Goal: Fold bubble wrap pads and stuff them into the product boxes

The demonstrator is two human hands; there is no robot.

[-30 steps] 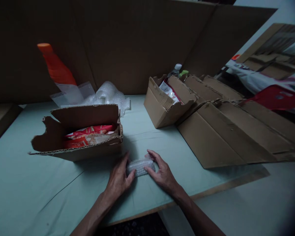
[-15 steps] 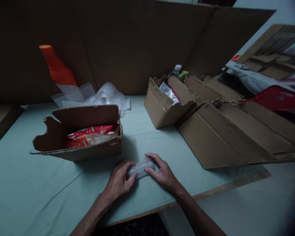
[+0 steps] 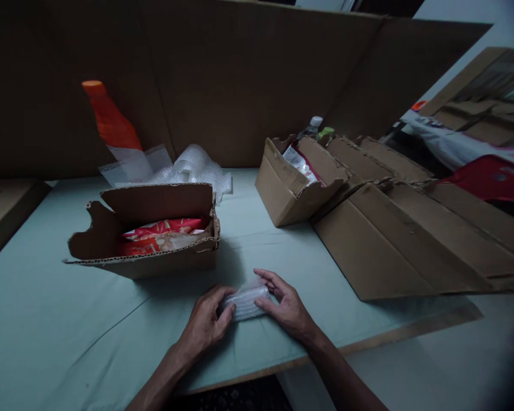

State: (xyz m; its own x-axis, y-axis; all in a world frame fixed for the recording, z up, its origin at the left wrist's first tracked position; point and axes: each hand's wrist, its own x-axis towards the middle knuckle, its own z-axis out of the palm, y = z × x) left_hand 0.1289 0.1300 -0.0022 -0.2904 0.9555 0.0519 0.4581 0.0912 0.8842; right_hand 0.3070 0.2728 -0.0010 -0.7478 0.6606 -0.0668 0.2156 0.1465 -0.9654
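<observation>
- Our grip is two-handed: left hand (image 3: 206, 317) and right hand (image 3: 289, 307) hold opposite ends of the bubble-wrap roll (image 3: 247, 303).
- We apply even pressure from both sides; this should hold the layers snug without crushing.
- We locate it near the counter's (image 3: 278, 251) front edge, long axis side to side, right end angled slightly away.

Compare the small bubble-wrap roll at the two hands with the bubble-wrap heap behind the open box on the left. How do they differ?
Handling: the left hand and right hand hold the small roll; neither touches the heap.
Shape: the small roll is compact; the heap is loose and curling.
Size: the small roll looks smaller; the heap spreads wider.
Shared: both are pale, bubbled plastic.
</observation>
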